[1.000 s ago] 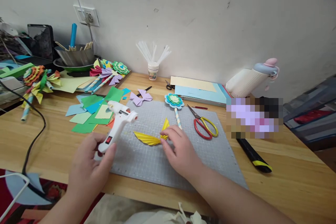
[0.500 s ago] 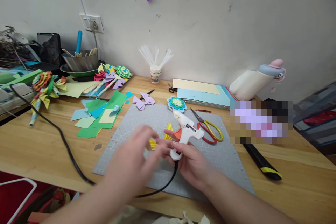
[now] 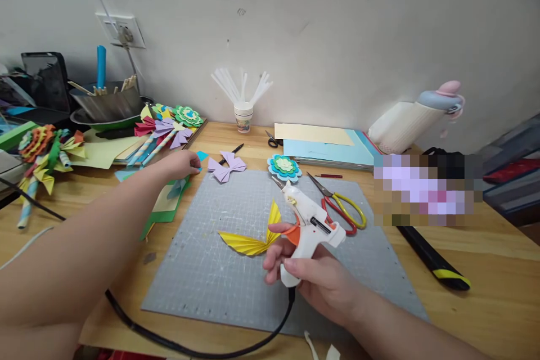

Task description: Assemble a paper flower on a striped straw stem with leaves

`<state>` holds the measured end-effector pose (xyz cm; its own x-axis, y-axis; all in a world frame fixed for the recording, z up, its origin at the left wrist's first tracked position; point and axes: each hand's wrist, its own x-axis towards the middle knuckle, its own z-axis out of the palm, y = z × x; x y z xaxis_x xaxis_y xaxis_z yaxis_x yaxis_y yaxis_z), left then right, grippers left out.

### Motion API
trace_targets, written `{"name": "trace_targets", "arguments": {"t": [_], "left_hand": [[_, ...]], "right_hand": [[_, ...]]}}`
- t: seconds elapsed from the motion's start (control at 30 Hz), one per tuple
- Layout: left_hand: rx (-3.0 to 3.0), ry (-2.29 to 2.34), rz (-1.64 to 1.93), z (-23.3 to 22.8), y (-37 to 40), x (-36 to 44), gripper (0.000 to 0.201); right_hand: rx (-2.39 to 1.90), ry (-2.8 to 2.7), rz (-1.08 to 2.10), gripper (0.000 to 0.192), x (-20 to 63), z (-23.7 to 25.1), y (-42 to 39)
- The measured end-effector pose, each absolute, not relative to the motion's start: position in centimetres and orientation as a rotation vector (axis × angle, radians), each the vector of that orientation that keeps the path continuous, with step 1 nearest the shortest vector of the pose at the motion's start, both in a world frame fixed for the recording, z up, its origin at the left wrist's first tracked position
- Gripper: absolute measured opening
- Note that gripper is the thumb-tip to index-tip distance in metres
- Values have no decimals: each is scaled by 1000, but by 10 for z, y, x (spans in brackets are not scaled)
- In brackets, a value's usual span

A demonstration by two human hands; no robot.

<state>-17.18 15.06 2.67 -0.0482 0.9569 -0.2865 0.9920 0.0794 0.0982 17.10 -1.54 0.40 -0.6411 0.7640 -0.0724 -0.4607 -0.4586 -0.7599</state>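
In my right hand (image 3: 320,275) is a white hot glue gun (image 3: 310,236), gripped by its handle with a finger near the orange trigger; its nozzle points away from me. Folded yellow paper (image 3: 247,243) lies fanned out on the grey cutting mat (image 3: 202,287), just left of that hand. Stretched out to the far left, my left hand (image 3: 183,164) has its fingertips pinched together beside a small blue paper scrap (image 3: 202,156); what they hold, if anything, is hidden. A lilac paper bow shape (image 3: 226,167) lies right of it. Beyond the nozzle sits a layered blue-green paper flower (image 3: 284,167).
Red-and-yellow-handled scissors (image 3: 337,202) lie right of the glue gun. Its black cord (image 3: 169,340) loops along the table's front. Green paper sheets (image 3: 166,215) lie partly under my left arm. A cup (image 3: 243,118) of white sticks stands by the wall. Finished paper flowers (image 3: 169,124) rest at left.
My left hand has moved from beside the glue gun to the paper scraps at far left, uncovering the yellow paper. My right hand still grips the glue gun. The view has shifted slightly.
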Motion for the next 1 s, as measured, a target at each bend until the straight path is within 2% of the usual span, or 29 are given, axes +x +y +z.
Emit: {"name": "trace_targets", "arguments": {"t": [0.2,0.33,0.47,0.57,0.63,0.77,0.9,1.0], "left_hand": [[1914,2021,-151,33,157,-170,30],[1911,2017,125,45,141,-153,26],[1860,1786,453,51,96,-122,16],[1760,1520,575,48,50,-88,24],[1688,1380,581,42,22,-66,27],[1597,1252,564,27,-8,-38,19],[1599,1333,640,10,-4,-37,16],[1652,1439,701,2,0,-42,24]], "right_hand": [[-526,-964,2030,45,171,5,-15],[-563,-778,1923,25,175,20,-6],[-702,-731,1829,19,183,44,-8],[-840,-796,1774,16,187,48,-23],[-943,-836,1742,18,188,42,-36],[-1128,-902,1757,26,185,19,-61],[-1150,-790,1916,34,182,5,-76],[-1194,-773,1908,38,184,0,-83]]}}
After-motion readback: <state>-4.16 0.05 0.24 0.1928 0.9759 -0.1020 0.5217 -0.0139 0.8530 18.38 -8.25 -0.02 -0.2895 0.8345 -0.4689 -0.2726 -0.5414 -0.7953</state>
